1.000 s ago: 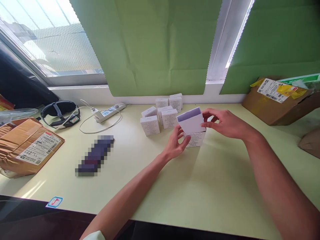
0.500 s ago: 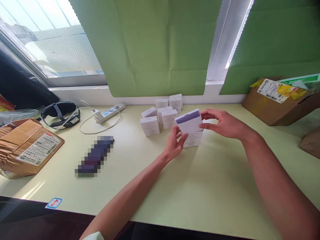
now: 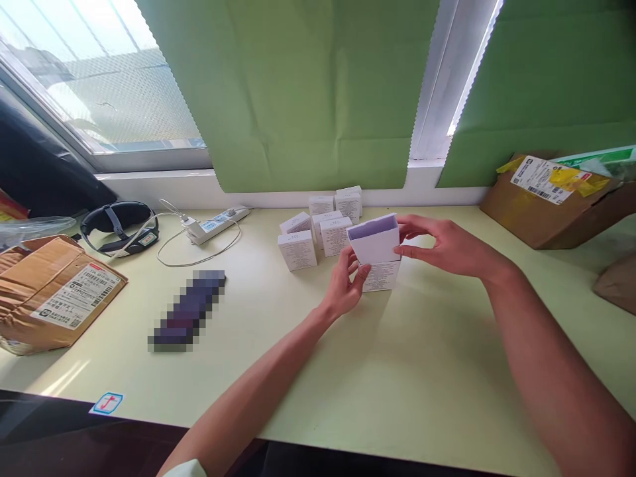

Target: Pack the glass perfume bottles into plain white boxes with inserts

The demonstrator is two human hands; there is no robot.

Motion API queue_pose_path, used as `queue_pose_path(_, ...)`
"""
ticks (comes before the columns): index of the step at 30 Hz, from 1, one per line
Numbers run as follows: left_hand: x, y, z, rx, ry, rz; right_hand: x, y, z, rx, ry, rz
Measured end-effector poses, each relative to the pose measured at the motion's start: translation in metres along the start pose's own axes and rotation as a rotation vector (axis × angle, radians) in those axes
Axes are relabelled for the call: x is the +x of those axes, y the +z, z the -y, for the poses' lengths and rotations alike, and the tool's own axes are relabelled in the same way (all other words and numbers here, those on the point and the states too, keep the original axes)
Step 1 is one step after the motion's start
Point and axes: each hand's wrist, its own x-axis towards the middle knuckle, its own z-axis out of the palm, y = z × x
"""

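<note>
In the head view, a plain white open-topped box part (image 3: pixel 375 247) stands above a white printed carton (image 3: pixel 380 277). Its lilac-shaded hollow faces up. Whether it slides inside the printed carton or rests on top, I cannot tell. My left hand (image 3: pixel 346 286) is closed round the lower left side, with the thumb at the front near the join. From the right, my right hand (image 3: pixel 437 244) pinches the upper white part, thumb in front and fingers behind. More white printed cartons stand close by, the nearest small carton (image 3: pixel 297 251) to the left.
On the pale table (image 3: pixel 308 371) lie a blurred-out dark flat object (image 3: pixel 191 311), a power strip (image 3: pixel 213 227) with a white cable, and a black head strap (image 3: pixel 119 228). A brown parcel (image 3: pixel 59 291) sits at left, a cardboard box (image 3: pixel 551 212) at right. Green blinds (image 3: pixel 318 99) hang behind.
The white box part has shifted very slightly up and left at its right side, with my right hand on it. Both hands keep their hold.
</note>
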Motion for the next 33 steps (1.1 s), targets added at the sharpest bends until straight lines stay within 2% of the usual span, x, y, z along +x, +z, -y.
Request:
queue_pose_path(7,-0.001,0.000,0.002,0.012,0.000,-0.007,0.000,0.002,0.005,0.011,-0.064,0.021)
queue_pose_path(14,-0.001,-0.001,-0.001,0.047,-0.006,-0.020,0.004,0.003,-0.001,0.007,-0.015,0.020)
queue_pose_path(20,-0.001,-0.003,-0.004,0.055,-0.003,0.015,0.002,-0.002,-0.008,-0.053,0.024,0.101)
queue_pose_path(23,-0.001,-0.003,-0.005,0.077,-0.009,0.038,0.001,-0.005,-0.005,0.047,0.045,0.129)
queue_pose_path(28,-0.002,-0.002,-0.004,0.090,-0.003,0.042,0.000,-0.005,0.001,0.145,0.071,0.080)
queue_pose_path(33,-0.003,0.000,-0.004,0.089,0.026,0.069,-0.002,-0.008,-0.001,0.090,0.121,0.177)
